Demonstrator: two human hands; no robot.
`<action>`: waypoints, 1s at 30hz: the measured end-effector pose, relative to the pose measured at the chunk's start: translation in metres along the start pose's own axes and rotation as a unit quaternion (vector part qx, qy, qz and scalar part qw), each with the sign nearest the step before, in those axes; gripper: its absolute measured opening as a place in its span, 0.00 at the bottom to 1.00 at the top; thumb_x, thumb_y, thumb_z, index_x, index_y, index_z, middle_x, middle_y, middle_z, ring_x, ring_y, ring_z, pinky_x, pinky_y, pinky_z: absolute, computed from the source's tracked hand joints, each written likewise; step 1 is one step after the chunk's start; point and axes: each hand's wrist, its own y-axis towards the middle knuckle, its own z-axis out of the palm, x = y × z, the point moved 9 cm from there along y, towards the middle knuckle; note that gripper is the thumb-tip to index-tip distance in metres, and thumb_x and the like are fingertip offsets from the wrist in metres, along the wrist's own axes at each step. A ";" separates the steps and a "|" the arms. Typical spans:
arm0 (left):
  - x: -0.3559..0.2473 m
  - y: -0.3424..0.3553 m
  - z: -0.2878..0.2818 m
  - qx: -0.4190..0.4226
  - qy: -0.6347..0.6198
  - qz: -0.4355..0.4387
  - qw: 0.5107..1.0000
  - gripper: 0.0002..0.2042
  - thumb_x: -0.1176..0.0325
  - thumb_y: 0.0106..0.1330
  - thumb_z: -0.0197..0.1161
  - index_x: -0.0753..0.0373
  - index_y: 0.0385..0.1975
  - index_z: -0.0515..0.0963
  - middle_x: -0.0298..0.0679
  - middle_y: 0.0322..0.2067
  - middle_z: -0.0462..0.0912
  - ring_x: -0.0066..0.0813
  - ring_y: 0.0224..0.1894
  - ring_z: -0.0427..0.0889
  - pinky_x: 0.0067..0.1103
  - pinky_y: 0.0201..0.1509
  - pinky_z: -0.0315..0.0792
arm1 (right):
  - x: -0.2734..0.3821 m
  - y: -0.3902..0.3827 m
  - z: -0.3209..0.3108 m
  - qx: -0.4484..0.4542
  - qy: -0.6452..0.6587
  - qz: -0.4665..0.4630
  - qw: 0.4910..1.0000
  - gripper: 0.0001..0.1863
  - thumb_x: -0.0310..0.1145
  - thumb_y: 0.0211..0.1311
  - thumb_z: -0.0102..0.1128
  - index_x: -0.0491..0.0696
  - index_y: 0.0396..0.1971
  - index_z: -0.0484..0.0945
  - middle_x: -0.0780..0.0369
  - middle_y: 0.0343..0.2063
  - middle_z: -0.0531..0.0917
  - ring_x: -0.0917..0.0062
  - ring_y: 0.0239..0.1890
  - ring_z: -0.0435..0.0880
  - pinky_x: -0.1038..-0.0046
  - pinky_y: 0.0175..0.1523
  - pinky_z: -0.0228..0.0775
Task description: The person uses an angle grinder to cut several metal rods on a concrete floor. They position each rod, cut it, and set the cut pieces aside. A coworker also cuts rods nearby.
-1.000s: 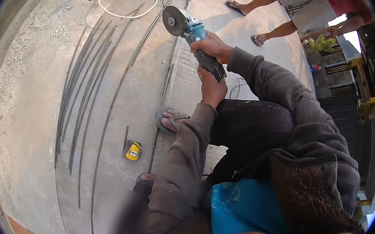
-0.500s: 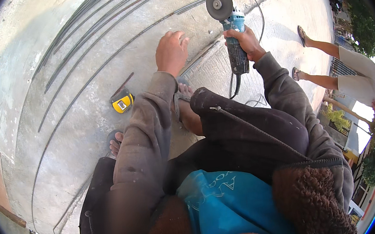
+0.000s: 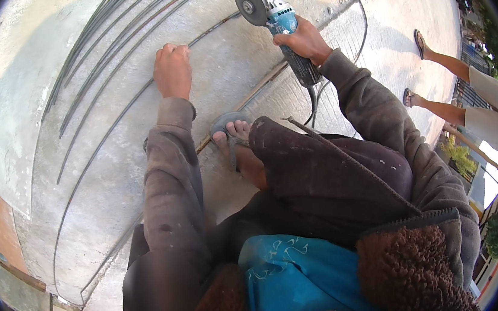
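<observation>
My right hand (image 3: pixel 305 41) is wrapped around the body of a teal and black angle grinder (image 3: pixel 285 27). The grinder's dark cutting disc (image 3: pixel 250 6) points up and to the left, apart from the left hand. My left hand (image 3: pixel 173 71) is curled closed on a long thin steel rod (image 3: pixel 117 116), which comes out on both sides of the fist. The fingertips themselves are hidden beneath the knuckles. Under the disc, the same rod runs on to the upper right.
More steel rods (image 3: pixel 105 49) lie bundled on the concrete floor (image 3: pixel 111 176) at the upper left. The grinder's power cord (image 3: pixel 362 19) loops at the right. My sandalled foot (image 3: pixel 231 127) is between the arms. Another person's legs (image 3: pixel 446 65) stand at the right.
My left hand has moved left and closed on the rod. The grinder in my right hand has shifted left and tilted. My left forearm now covers the yellow tape measure.
</observation>
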 end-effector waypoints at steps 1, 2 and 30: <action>0.001 0.001 0.001 0.002 0.004 0.000 1.000 0.05 0.67 0.63 0.66 0.57 0.36 0.85 0.36 0.36 0.81 0.38 0.42 0.80 0.32 0.45 0.75 | 0.002 0.001 -0.001 -0.007 -0.006 -0.008 1.000 0.27 0.38 0.46 0.71 0.38 0.46 0.77 0.55 0.33 0.85 0.71 0.31 0.83 0.70 0.40 0.76; 0.001 0.001 0.003 0.004 0.007 0.000 1.000 0.05 0.67 0.62 0.66 0.57 0.35 0.85 0.36 0.35 0.81 0.39 0.41 0.80 0.32 0.45 0.75 | 0.001 0.002 -0.001 -0.009 -0.016 -0.006 1.000 0.27 0.38 0.46 0.71 0.38 0.46 0.77 0.55 0.33 0.85 0.71 0.32 0.84 0.69 0.40 0.76; -0.010 0.006 -0.004 -0.009 0.026 0.020 0.999 0.03 0.71 0.59 0.63 0.60 0.28 0.84 0.41 0.32 0.82 0.41 0.40 0.83 0.35 0.41 0.80 | -0.003 0.012 0.011 0.015 -0.070 0.028 0.997 0.33 0.44 0.45 0.70 0.41 0.50 0.78 0.51 0.41 0.86 0.63 0.43 0.86 0.66 0.50 0.76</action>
